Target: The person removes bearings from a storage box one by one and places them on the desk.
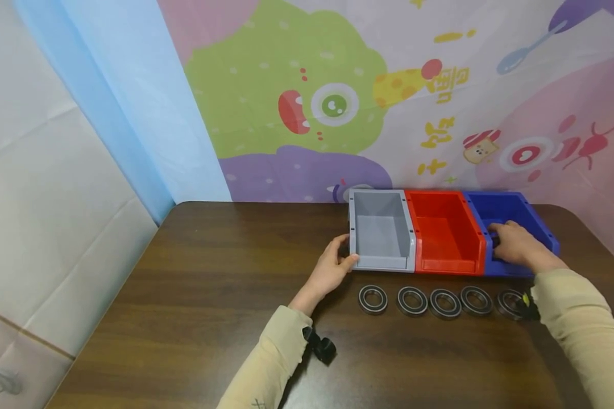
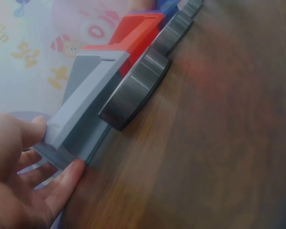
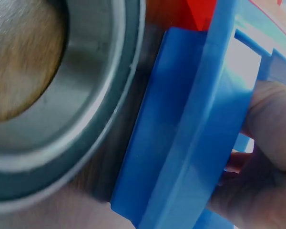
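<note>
A grey bin point(image 1: 382, 262), a red bin point(image 1: 451, 266) and a blue bin point(image 1: 515, 268) stand side by side against the back wall. At the grey bin's front left corner, my left hand point(image 1: 331, 267) grips with the thumb on the front edge and the fingers along the side. My right hand point(image 1: 519, 245) reaches into the blue bin, its fingers bent around a small dark object point(image 1: 496, 241), mostly hidden; I cannot tell its kind. In the right wrist view, the blue bin's front wall point(image 3: 181, 143) covers part of this hand.
Several metal ring bearings point(image 1: 373, 299) lie in a row in front of the bins. The rightmost bearing point(image 1: 509, 304) is partly covered by the right wrist's camera. Behind the brown table point(image 1: 225, 318) hangs a cartoon-printed cloth point(image 1: 297, 68).
</note>
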The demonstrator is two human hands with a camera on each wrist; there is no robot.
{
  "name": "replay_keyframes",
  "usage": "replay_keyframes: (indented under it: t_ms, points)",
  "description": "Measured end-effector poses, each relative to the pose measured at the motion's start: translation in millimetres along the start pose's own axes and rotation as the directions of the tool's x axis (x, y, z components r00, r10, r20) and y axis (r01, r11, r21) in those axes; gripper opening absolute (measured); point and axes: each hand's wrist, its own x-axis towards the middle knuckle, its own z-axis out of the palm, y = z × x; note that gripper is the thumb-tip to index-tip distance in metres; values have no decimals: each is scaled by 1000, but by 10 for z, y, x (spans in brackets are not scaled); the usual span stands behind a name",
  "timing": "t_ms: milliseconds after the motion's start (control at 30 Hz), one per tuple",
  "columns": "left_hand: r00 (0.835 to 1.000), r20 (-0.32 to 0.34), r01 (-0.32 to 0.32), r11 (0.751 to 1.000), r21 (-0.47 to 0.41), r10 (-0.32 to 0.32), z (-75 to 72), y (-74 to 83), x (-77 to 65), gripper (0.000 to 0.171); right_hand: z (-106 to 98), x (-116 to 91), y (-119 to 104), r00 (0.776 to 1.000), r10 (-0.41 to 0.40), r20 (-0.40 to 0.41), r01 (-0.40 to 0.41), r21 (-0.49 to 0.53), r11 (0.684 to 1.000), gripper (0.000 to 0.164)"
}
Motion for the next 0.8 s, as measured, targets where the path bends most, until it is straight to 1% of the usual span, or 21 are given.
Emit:
replay_keyframes:
  t_ms: [233, 467, 600, 700, 800]
  points:
    - [1000, -3, 16, 1000, 2, -16, 9, -10, 6, 50, -75, -39, -4, 999, 26, -34, -26, -2, 1000, 53]
    - [1000, 0, 11, 1000, 15, -11, 16, -17, 13, 50, -115, -122, -20, 997, 47, -65, -46, 22, 999, 53]
    - [1000, -4, 11, 1000, 14, -11, 12, -16, 12, 50, -117, -161, -8, 993, 33, -112, -32, 15, 999, 51]
    - [1000, -4, 8, 1000, 7, -8, 11, -12, 9, 49, -114, -205, 10, 986, 20, -165, -19, 6, 1000, 47]
    - [1000, -1, 6, 1000, 6, -6, 11, -10, 5, 49, -104, -264, 24, 980, 9, -199, -8, 6, 1000, 43]
